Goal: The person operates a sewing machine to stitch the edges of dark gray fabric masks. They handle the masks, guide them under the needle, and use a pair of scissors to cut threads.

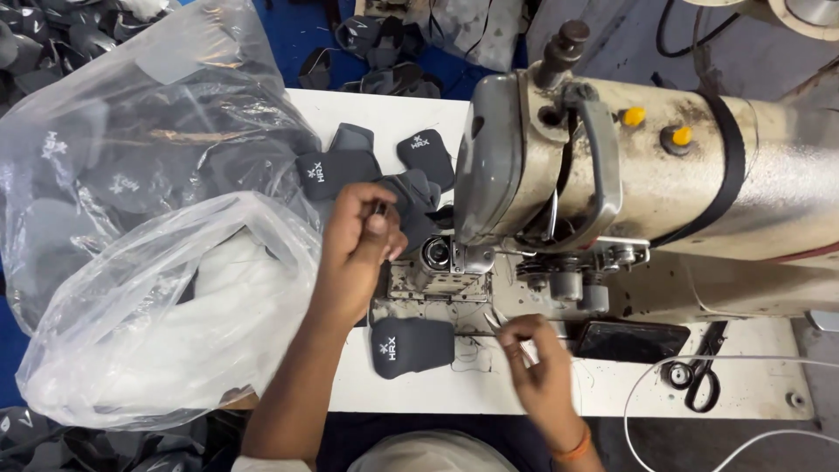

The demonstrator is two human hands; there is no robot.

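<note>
Left hand (358, 249) is pinched shut on a dark fabric piece (411, 205) beside the sewing machine (524, 166). Right hand (537, 363) is closed on thread snips (507, 336) near the table's (419, 389) front edge. Another piece (411, 347) lies between the hands.

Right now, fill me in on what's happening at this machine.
A person sits at an industrial sewing machine. The left hand pinches a dark fabric piece by the needle area. The right hand holds small metal snips just in front of the machine bed. One finished-looking dark piece lies on the white table, beside clear plastic bags.
</note>
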